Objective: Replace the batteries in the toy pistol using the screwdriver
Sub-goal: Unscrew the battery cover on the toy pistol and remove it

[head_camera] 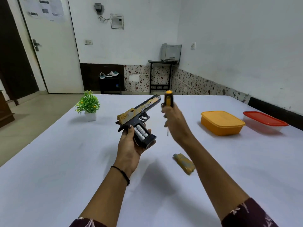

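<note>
My left hand (129, 145) holds the black and tan toy pistol (139, 110) by its grip, above the table, muzzle pointing away. The grip's side is uncovered and two white batteries (140, 131) lie in the compartment. My right hand (176, 122) is closed around a screwdriver (168, 99) with a yellow and black handle, held upright just right of the pistol; its thin metal shaft points down below the hand. The tan grip cover (184, 163) lies loose on the table under my right forearm.
A white table (65, 161) fills the view. A small potted plant (88, 105) stands at the back left. A yellow lidded box (222, 122) and a red-lidded clear box (264, 122) sit at the right.
</note>
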